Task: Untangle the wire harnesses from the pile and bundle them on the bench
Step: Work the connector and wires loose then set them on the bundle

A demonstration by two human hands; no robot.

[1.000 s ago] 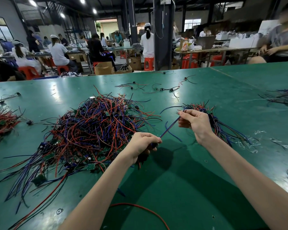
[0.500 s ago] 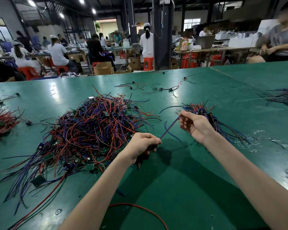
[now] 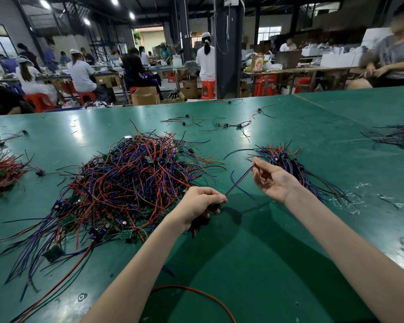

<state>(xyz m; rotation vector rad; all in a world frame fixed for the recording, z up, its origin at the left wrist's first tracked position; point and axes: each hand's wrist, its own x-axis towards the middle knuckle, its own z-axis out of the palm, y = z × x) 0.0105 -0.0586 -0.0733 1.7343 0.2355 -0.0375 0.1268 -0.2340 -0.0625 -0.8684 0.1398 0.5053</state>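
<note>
A big tangled pile of red, blue and black wire harnesses point(image 3: 126, 183) with small green boards lies on the green bench point(image 3: 266, 252), left of centre. My left hand point(image 3: 201, 202) grips the near end of one red-and-blue harness point(image 3: 239, 180), just right of the pile. The harness runs taut up to my right hand point(image 3: 274, 180), which pinches its far end at the fingertips, palm turned towards me. Behind my right hand lies a smaller laid-out bundle of harnesses point(image 3: 287, 162).
A loose red wire point(image 3: 196, 292) curls on the bench near me. More wire heaps lie at the left edge point(image 3: 0, 171) and far right point(image 3: 397, 134). Stray harnesses point(image 3: 219, 124) and clear plastic scraps point(image 3: 350, 199) are scattered around. A person point(image 3: 394, 54) sits at the far right.
My right hand has slid along the harness, away from my left hand, and its palm has turned open towards me. My left hand has stayed by the pile.
</note>
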